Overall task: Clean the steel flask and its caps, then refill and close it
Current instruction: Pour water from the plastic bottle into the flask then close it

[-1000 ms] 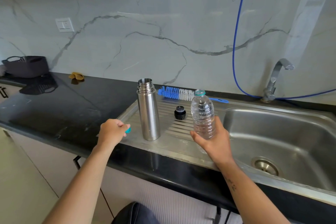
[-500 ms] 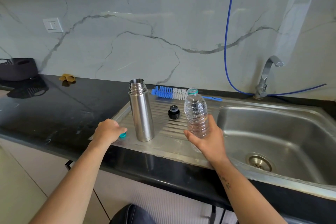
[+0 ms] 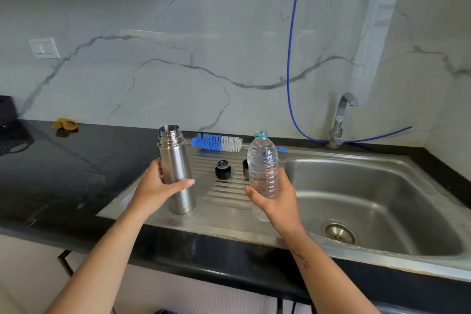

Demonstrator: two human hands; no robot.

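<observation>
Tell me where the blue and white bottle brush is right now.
The blue and white bottle brush lies at the back of the steel draining board, behind the small black cap.

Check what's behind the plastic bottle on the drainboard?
Behind the plastic bottle, held by the right hand, a dark rounded object peeks out at its left edge. The bottle covers most of it, so it can't be identified.
</observation>
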